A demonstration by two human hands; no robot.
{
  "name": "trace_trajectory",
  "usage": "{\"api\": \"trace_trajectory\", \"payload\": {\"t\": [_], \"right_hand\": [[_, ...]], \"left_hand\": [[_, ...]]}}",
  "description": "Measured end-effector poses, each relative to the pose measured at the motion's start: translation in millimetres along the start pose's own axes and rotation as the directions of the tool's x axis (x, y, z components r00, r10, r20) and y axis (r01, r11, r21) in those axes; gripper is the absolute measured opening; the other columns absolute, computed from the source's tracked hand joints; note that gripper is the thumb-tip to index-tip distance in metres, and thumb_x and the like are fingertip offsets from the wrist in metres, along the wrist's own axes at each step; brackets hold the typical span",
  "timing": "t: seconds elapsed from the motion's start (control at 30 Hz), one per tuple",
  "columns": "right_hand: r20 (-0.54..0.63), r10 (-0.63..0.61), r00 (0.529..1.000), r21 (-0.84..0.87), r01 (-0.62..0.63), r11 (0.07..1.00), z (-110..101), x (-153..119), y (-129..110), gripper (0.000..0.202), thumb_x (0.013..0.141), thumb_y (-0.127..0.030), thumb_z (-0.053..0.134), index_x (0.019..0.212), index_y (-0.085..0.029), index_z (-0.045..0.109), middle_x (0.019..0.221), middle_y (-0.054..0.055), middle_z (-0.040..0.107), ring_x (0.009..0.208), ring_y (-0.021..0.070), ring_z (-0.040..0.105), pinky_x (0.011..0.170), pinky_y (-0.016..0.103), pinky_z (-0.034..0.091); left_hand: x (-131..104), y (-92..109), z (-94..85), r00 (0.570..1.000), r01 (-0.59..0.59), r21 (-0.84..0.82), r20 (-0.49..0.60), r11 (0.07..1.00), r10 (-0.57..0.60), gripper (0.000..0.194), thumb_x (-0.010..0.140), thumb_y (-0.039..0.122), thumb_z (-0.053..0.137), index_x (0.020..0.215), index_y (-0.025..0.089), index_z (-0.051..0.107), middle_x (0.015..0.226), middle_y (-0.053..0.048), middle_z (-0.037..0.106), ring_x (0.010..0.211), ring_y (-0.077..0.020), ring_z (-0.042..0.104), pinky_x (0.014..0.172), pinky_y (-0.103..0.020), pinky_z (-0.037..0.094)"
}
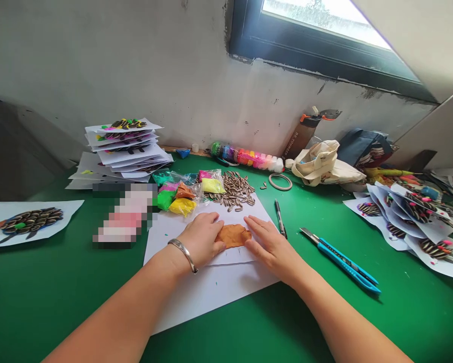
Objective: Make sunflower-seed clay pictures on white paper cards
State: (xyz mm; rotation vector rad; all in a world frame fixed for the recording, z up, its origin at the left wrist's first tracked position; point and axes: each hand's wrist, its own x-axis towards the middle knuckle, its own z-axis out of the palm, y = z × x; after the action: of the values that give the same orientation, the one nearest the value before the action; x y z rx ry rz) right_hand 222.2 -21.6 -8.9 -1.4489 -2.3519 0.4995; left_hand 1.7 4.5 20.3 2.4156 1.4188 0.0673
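Note:
A flat piece of orange-brown clay (234, 236) lies on white paper (196, 297) in front of me. My left hand (204, 241), with a silver bracelet at the wrist, touches the clay's left end, its thumb and fingers apart. At the right end rests my right hand (266, 242), fingers spread, the fingertips touching or close to the clay's edge. Just behind the paper is a pile of striped sunflower seeds (236, 189). Small bags of coloured clay (183, 205) lie beside the seeds, behind my left hand.
A black pen (280, 218) and a blue cutter (342, 259) lie right of the paper. Stacked seed pictures (124, 151) stand back left, with more pictures (396, 232) at right. Along the wall are clay tubs (249, 157), a bottle (300, 133) and a cloth bag (317, 164).

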Motion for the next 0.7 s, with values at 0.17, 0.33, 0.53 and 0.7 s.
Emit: {"api": "trace_trajectory", "payload": {"t": [0.17, 0.33, 0.53, 0.7], "right_hand": [[0.043, -0.138, 0.99, -0.117, 0.142, 0.983, -6, 0, 2, 0.043, 0.094, -0.044, 0.045, 0.132, -0.024, 0.052, 0.138, 0.01, 0.05, 0.129, 0.0288, 0.041, 0.108, 0.055, 0.032], [0.009, -0.15, 0.989, -0.188, 0.149, 0.971, -2, 2, -4, 0.043, 0.094, -0.04, 0.047, 0.129, -0.018, 0.054, 0.135, 0.013, 0.052, 0.126, 0.0293, 0.043, 0.107, 0.054, 0.033], [0.037, -0.073, 0.997, 0.048, 0.071, 0.996, -11, 3, 9, 0.043, 0.097, -0.043, 0.039, 0.134, -0.024, 0.051, 0.138, 0.007, 0.051, 0.129, 0.0231, 0.043, 0.108, 0.045, 0.036], [0.021, -0.134, 0.991, -0.03, 0.134, 0.99, -12, 4, 8, 0.04, 0.095, -0.041, 0.045, 0.128, -0.021, 0.056, 0.136, 0.009, 0.053, 0.128, 0.0257, 0.043, 0.107, 0.045, 0.038]], "left_hand": [[1, 0, -0.2, 1.0, -0.002, 0.0, 0.005, 1.0, 0.002, 0.026, 0.08, 0.034, 0.06, 0.099, 0.016, 0.063, 0.11, -0.011, 0.055, 0.105, -0.0278, 0.051, 0.091, -0.038, 0.043], [0, 1, -1.5, 1.0, -0.009, -0.004, -0.005, 1.0, 0.009, 0.024, 0.08, 0.032, 0.058, 0.096, 0.016, 0.062, 0.104, -0.01, 0.056, 0.102, -0.0273, 0.052, 0.09, -0.037, 0.044], [0, 0, 0.2, 1.0, -0.006, -0.005, -0.012, 1.0, 0.006, 0.028, 0.079, 0.033, 0.059, 0.101, 0.016, 0.062, 0.11, -0.012, 0.056, 0.106, -0.0295, 0.051, 0.093, -0.04, 0.043], [1, -1, 0.9, 1.0, -0.013, 0.0, -0.015, 1.0, 0.013, 0.025, 0.08, 0.034, 0.059, 0.098, 0.016, 0.062, 0.109, -0.011, 0.056, 0.104, -0.0283, 0.052, 0.09, -0.038, 0.043]]}}
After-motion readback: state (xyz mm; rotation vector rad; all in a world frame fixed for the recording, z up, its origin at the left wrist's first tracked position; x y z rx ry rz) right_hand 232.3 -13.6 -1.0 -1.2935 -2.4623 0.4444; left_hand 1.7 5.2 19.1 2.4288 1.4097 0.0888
